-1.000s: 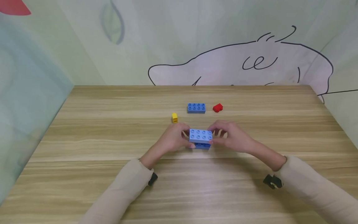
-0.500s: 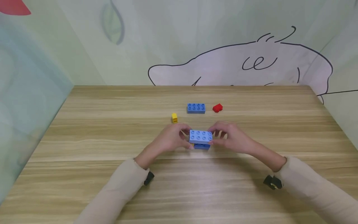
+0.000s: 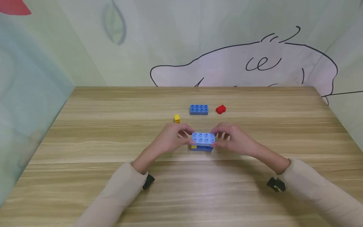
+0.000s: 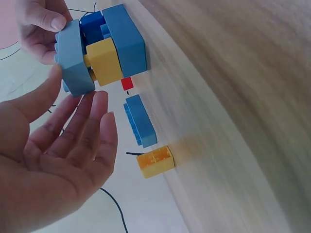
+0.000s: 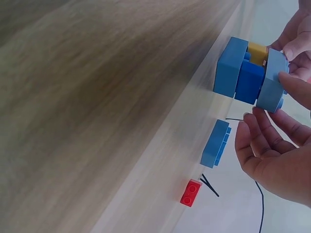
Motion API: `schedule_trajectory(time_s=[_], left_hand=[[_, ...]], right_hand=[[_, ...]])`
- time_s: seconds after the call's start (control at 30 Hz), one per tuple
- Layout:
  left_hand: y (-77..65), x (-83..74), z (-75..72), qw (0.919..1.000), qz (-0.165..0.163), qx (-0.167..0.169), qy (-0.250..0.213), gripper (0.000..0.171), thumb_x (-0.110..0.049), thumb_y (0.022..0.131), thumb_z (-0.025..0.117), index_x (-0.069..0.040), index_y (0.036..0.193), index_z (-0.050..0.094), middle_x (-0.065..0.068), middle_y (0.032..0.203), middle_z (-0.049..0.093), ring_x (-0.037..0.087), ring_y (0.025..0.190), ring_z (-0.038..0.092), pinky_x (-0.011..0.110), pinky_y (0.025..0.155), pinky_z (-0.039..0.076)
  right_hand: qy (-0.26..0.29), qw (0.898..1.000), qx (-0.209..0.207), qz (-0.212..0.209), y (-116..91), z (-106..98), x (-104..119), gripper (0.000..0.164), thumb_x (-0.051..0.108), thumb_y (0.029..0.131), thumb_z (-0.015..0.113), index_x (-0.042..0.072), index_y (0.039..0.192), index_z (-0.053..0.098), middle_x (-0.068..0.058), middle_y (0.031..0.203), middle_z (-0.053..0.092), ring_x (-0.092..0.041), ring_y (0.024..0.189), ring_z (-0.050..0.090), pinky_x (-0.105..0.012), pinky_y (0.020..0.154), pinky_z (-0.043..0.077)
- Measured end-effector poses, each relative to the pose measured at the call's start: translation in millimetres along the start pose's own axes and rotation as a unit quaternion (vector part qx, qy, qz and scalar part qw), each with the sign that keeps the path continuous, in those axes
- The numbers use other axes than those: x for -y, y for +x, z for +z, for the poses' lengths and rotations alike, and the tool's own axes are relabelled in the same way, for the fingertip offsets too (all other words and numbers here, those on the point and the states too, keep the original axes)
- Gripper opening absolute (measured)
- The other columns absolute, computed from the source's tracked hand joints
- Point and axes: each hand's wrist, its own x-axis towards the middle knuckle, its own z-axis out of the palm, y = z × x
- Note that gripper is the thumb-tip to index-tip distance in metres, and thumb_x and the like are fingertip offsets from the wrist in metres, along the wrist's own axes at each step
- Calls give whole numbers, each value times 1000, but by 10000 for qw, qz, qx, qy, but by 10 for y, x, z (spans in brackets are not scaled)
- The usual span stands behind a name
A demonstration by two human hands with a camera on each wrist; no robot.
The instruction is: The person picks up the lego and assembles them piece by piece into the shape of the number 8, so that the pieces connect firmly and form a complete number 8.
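Note:
A light blue eight-stud toy brick (image 3: 203,138) forms the top of a small stack. My left hand (image 3: 169,137) pinches its left end between thumb and fingers; my right hand (image 3: 236,139) pinches the right end the same way. Under it stand a yellow brick (image 4: 105,61) on the left and a dark blue brick (image 5: 250,82) on the right, with a space between them. Both sit on a blue base brick (image 4: 125,41). Seen from the left wrist, the yellow brick's studs show in a narrow gap beneath the top brick.
Behind the stack on the wooden table (image 3: 99,135) lie a loose blue brick (image 3: 199,110), a small red brick (image 3: 221,109) and a yellow brick (image 3: 177,118). Beyond the table's back edge rises a wall covering with a line drawing (image 3: 255,63).
My left thumb has moved up from the lower bricks to the top brick's near left corner, uncovering the stack's yellow brick. The top brick has sunk slightly. My right hand has barely moved.

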Motion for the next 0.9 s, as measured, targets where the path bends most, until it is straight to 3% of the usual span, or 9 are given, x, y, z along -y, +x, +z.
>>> schedule_trajectory(time_s=[0.7, 0.9], left_hand=[[3, 56, 55, 9994, -140, -78, -301, 27, -11, 78, 72, -6, 104, 65, 4, 103, 63, 16, 86, 60, 25, 72, 50], [5, 67, 59, 9992, -189, -54, -358, 27, -11, 79, 72, -6, 104, 65, 4, 103, 63, 16, 86, 60, 26, 73, 50]], right_hand=[[46, 9999, -58, -68, -15, 9, -16, 32, 12, 77, 74, 5, 105, 64, 1, 96, 61, -17, 82, 53, -33, 72, 49], [67, 9999, 129, 11, 0, -18, -18, 33, 14, 78, 74, 5, 107, 63, -1, 98, 61, -18, 85, 53, -34, 74, 49]])
